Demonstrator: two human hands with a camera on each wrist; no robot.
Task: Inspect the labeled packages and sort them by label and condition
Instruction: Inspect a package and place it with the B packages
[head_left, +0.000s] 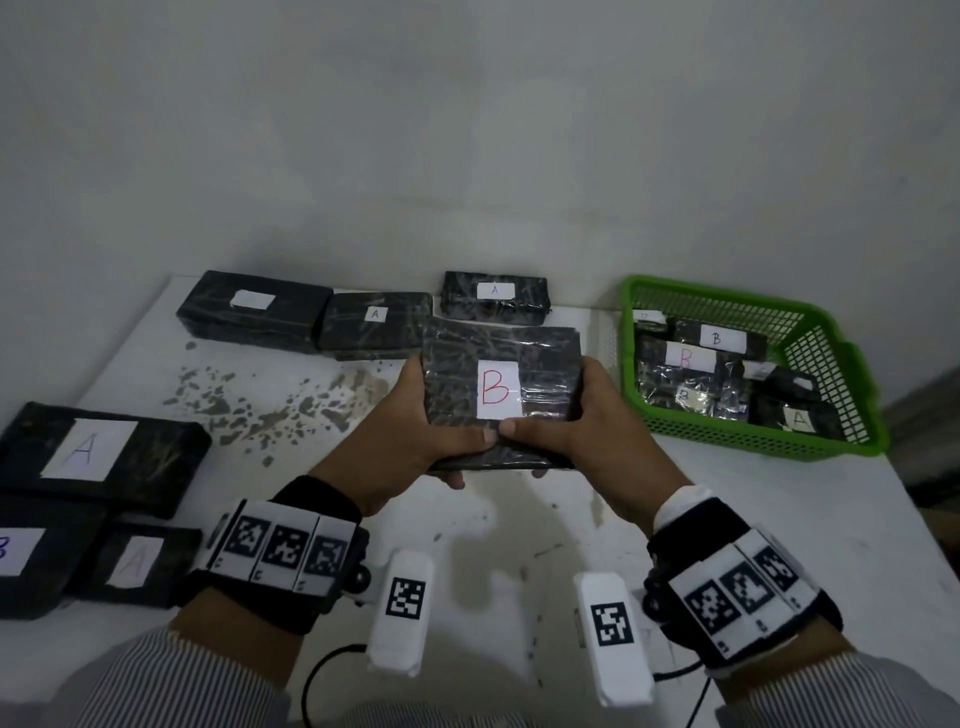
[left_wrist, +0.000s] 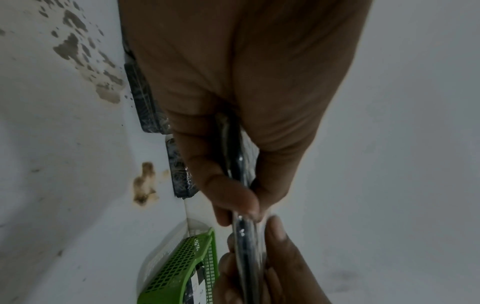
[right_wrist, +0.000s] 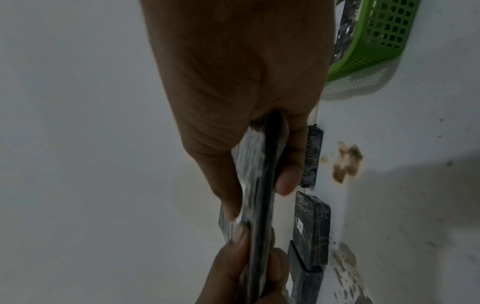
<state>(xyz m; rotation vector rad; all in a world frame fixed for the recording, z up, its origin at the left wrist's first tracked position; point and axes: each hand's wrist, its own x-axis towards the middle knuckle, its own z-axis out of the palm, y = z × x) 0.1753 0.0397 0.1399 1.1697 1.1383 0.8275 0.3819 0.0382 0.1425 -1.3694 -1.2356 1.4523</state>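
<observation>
Both hands hold one flat black package (head_left: 501, 387), wrapped in clear film, raised above the tabletop (head_left: 519, 530) just left of the green basket (head_left: 831, 441). White label (head_left: 497, 388) faces up, red "B" readable.

Step in hand, as I judge it: inspection of this package before sorting. To do it well: keep the label side toward the eyes, tilt to catch light on the film, check edges and corners for tears or dents, then turn it over for the underside. Thumbs should stay off the label so the letter stays readable.

Grip: left hand (head_left: 415, 421) closed on the package's left and near edge, thumb on top, fingers curled beneath. Right hand (head_left: 576, 415) mirrors it on the right edge. The two thumbs nearly meet at the near edge, right below the label. Wrist views confirm the thin package pinched between thumb and fingers on each side. Neither hand touches anything else.

Basket holds a mix of wrapped packages, B and A labels visible. Left of the basket along the far edge of the tabletop: three packages (head_left: 374, 325), two readable as A. Further left, near edge: more labelled packages.

Condition of the held package: no damage visible from above; underside hidden.
</observation>
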